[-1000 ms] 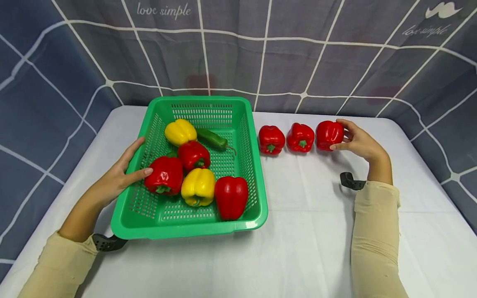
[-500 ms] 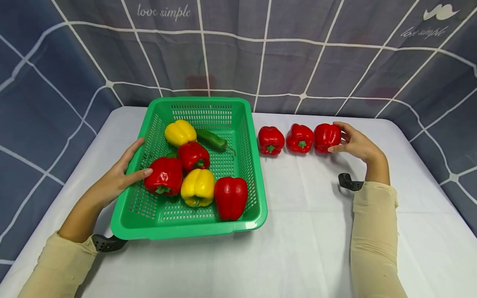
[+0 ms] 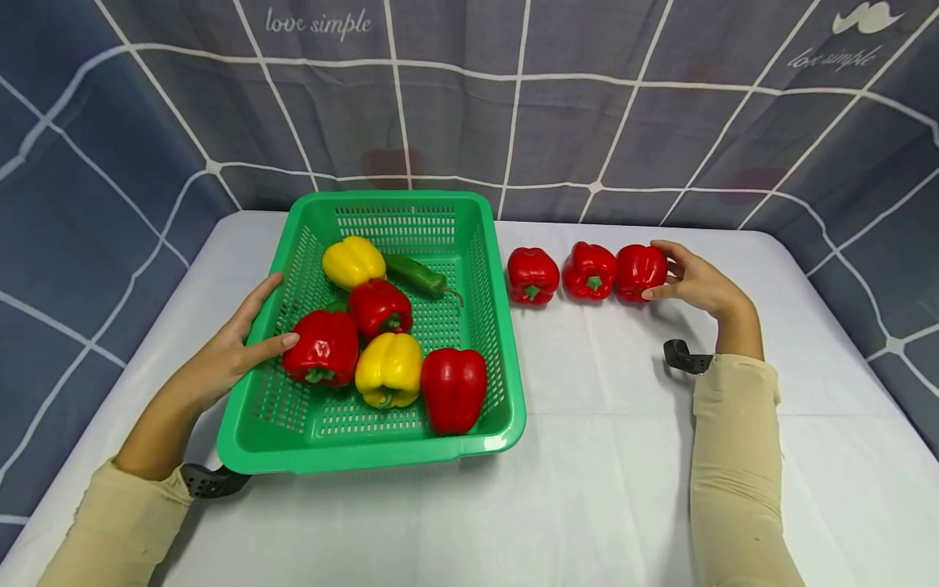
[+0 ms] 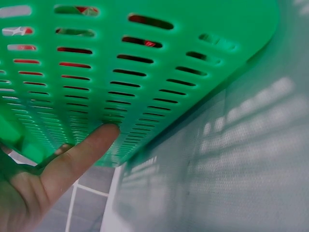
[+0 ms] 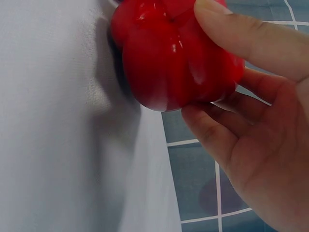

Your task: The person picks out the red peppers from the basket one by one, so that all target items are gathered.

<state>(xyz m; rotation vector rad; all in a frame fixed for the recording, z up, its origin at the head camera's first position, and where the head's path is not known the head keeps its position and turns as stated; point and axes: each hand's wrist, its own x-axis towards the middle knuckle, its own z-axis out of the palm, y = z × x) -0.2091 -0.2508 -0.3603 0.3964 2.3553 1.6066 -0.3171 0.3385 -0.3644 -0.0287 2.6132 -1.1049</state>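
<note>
My left hand (image 3: 233, 346) holds the left rim of a green plastic basket (image 3: 469, 447), thumb over the rim. In the left wrist view, fingers (image 4: 87, 154) of that hand lie against the slotted outer wall. Over on the right, my right hand (image 3: 700, 281) grips a red bell pepper (image 3: 640, 272) between thumb and fingers. The right wrist view shows this pepper (image 5: 164, 63) close to the white cloth. It stands at the right end of a row, beside a second red bell pepper (image 3: 590, 271) and a third red bell pepper (image 3: 532, 276).
Inside the basket lie two yellow bell peppers, one at the back (image 3: 354, 262) and one in front (image 3: 389, 369), several red bell peppers (image 3: 454, 391) and a long green pepper (image 3: 416, 275). A white cloth (image 3: 601, 489) covers the table. A grey checked curtain (image 3: 455, 114) hangs behind.
My right hand has shifted slightly left with the red bell pepper, bringing it up close to the middle pepper of the row. My left hand and the basket have stayed in place.
</note>
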